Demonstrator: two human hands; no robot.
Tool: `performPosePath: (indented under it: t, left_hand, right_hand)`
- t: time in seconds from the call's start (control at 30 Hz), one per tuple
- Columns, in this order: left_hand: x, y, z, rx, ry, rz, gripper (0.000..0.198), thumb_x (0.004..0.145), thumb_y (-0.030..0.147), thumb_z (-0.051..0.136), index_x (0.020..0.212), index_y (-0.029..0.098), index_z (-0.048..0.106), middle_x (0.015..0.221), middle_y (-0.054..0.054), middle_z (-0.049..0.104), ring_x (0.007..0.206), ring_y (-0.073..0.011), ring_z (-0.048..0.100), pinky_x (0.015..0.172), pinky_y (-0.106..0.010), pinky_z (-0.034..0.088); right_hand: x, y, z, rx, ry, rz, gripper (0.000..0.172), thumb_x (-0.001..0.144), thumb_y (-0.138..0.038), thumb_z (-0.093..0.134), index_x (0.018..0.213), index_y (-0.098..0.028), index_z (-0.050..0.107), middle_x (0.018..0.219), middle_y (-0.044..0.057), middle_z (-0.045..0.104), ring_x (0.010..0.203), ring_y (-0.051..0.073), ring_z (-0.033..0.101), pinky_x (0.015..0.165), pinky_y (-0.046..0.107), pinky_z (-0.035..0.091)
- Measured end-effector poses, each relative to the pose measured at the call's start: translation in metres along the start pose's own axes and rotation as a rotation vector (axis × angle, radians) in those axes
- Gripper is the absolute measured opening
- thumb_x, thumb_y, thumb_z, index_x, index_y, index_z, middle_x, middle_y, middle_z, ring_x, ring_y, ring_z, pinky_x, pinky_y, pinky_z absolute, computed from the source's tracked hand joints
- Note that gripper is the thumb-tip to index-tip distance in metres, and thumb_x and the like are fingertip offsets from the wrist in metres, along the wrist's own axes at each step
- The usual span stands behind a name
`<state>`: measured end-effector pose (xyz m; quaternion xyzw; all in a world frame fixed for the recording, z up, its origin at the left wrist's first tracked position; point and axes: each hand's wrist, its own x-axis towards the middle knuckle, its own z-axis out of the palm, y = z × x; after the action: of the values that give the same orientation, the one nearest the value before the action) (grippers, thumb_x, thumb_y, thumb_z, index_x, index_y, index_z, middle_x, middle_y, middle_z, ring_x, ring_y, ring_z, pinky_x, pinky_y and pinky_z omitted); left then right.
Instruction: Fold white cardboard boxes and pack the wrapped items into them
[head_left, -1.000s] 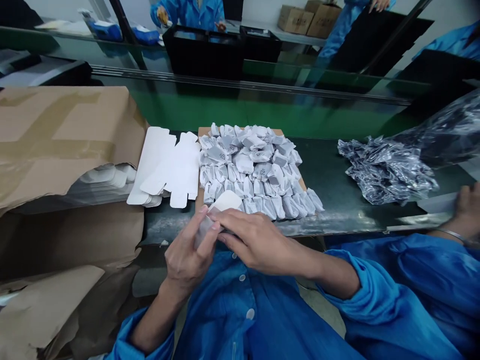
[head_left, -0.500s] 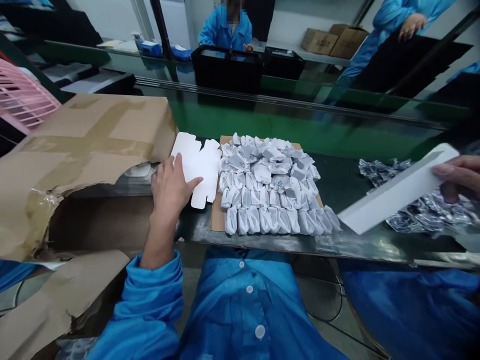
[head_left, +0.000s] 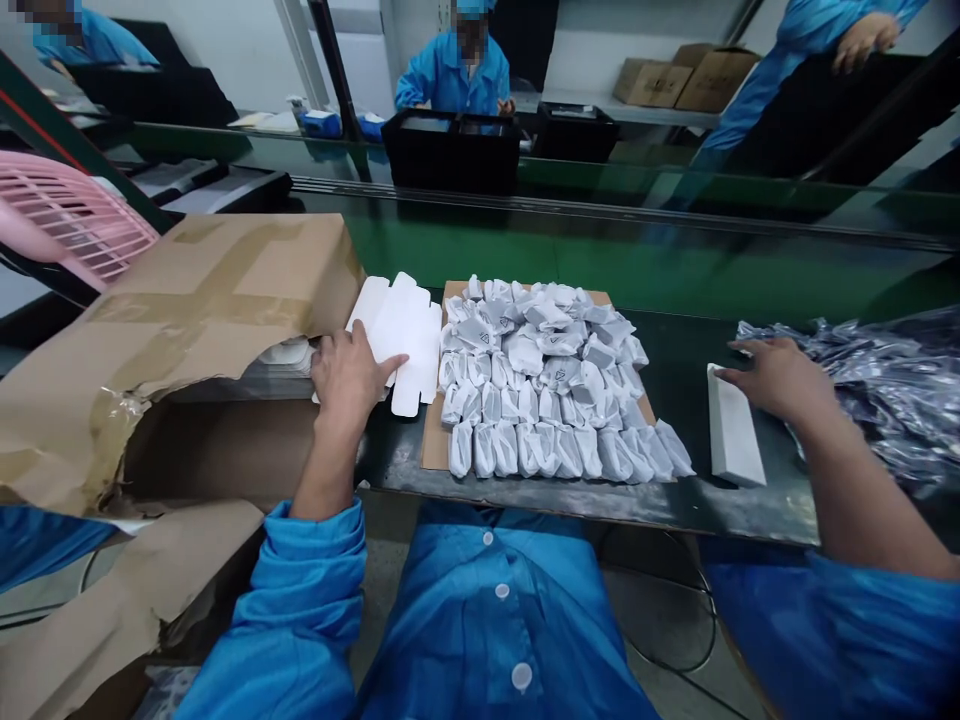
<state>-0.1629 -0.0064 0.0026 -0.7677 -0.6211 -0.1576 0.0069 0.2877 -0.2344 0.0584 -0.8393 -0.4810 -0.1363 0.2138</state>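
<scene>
My left hand (head_left: 351, 375) lies with spread fingers on flat white cardboard blanks (head_left: 409, 345), beside the torn opening of a big brown carton (head_left: 247, 270). At the right, my right hand (head_left: 784, 378) has its fingers apart; its fingertips are over the upper end of a long white box (head_left: 735, 425) lying on the dark table. Between my hands, several small white wrapped packets (head_left: 540, 380) are set out in rows and a loose heap on a cardboard sheet (head_left: 436, 440).
Shiny clear plastic bags (head_left: 892, 390) are piled at the right. A pink fan (head_left: 82, 215) stands at the far left. Across the green divider (head_left: 600, 260), people in blue work near black boxes (head_left: 450, 150).
The white piece my right hand held up is now down on the table, and that hand's fingers have opened. The white blanks under my left hand have shifted and fanned out.
</scene>
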Motion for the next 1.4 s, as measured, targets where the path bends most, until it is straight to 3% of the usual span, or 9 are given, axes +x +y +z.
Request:
performPosePath:
  t: [0.27,0.47,0.53,0.63,0.73,0.83,1.03,1.2,1.4]
  left_hand:
    - [0.003,-0.005,-0.005,-0.1,0.113,-0.082,0.032,0.088,0.033,0.057,0.111,0.011,0.063,0.116,-0.023,0.062,0.113,-0.0397,0.057,0.092,-0.051,0.048]
    - [-0.068,0.001,-0.027,-0.605,0.288,-0.082,0.034,0.095,0.045,0.048,0.105,0.016,0.063,0.094,-0.007,0.069,0.084,-0.0218,0.064,0.074,-0.031,0.052]
    - [-0.103,0.011,-0.02,-1.006,0.155,-0.077,0.039,0.091,0.053,0.056,0.104,0.017,0.065,0.094,-0.006,0.071,0.082,-0.0203,0.066,0.07,-0.028,0.053]
    - [-0.137,0.017,-0.014,-1.273,-0.048,-0.011,0.044,0.085,0.051,0.067,0.115,0.019,0.066,0.109,-0.009,0.072,0.095,-0.0229,0.068,0.078,-0.03,0.056]
    - [-0.136,0.004,-0.028,-1.526,0.034,0.028,0.062,0.081,0.056,0.07,0.134,0.027,0.058,0.125,-0.009,0.068,0.106,-0.0256,0.067,0.08,-0.034,0.059]
    - [-0.119,-0.012,-0.044,-1.312,-0.146,0.053,0.054,0.067,0.045,0.084,0.114,0.021,0.072,0.099,-0.005,0.075,0.084,-0.0218,0.069,0.066,-0.027,0.056]
    - [-0.112,-0.006,-0.037,-1.258,-0.313,-0.03,0.027,0.078,0.042,0.076,0.09,0.018,0.072,0.075,0.001,0.071,0.064,-0.0139,0.062,0.055,-0.022,0.049]
    - [-0.118,-0.003,-0.04,-1.217,-0.707,0.108,0.027,0.082,0.042,0.071,0.095,0.018,0.069,0.067,0.0,0.071,0.058,-0.016,0.066,0.052,-0.023,0.053]
    - [-0.14,-0.003,-0.043,-0.842,-0.365,0.237,0.01,0.079,0.024,0.064,0.079,0.02,0.072,0.076,-0.001,0.075,0.061,-0.0147,0.069,0.049,-0.019,0.049]
  right_hand:
    - [-0.074,-0.215,0.02,0.58,-0.213,-0.541,0.026,0.094,-0.028,0.059,0.116,-0.02,0.07,0.115,0.008,0.071,0.089,0.019,0.068,0.078,0.034,0.053]
    - [-0.092,-0.296,0.04,1.204,-0.497,-0.127,0.068,0.087,-0.04,0.067,0.146,-0.018,0.04,0.14,0.013,0.055,0.109,0.021,0.062,0.083,0.033,0.053]
    - [-0.09,-0.297,0.045,1.368,-0.493,-0.049,0.069,0.088,-0.038,0.065,0.147,-0.017,0.036,0.139,0.014,0.055,0.113,0.021,0.06,0.087,0.033,0.052]
    - [-0.088,-0.277,0.04,1.359,-0.582,-0.163,0.035,0.091,-0.029,0.058,0.123,-0.013,0.056,0.111,0.008,0.067,0.095,0.019,0.063,0.081,0.03,0.05]
    - [-0.087,-0.242,0.019,1.098,-0.804,-0.449,0.021,0.091,-0.022,0.059,0.11,-0.014,0.064,0.105,0.004,0.068,0.09,0.017,0.062,0.077,0.027,0.046]
    - [-0.092,-0.219,0.0,0.807,-0.949,-0.673,0.029,0.098,-0.022,0.053,0.124,-0.017,0.062,0.105,0.004,0.07,0.088,0.017,0.064,0.077,0.028,0.047]
    - [-0.136,-0.216,0.002,0.17,-0.278,-0.79,0.08,0.088,-0.043,0.07,0.148,0.0,0.037,0.123,0.025,0.064,0.102,0.036,0.064,0.08,0.048,0.055]
    - [-0.154,-0.205,0.01,0.141,-0.132,-0.966,0.056,0.096,-0.03,0.058,0.141,0.003,0.045,0.125,0.023,0.065,0.104,0.034,0.065,0.079,0.045,0.058]
    - [-0.182,-0.2,0.012,0.039,-0.039,-0.99,0.038,0.095,-0.012,0.05,0.129,0.002,0.056,0.113,0.021,0.071,0.098,0.033,0.07,0.079,0.045,0.059]
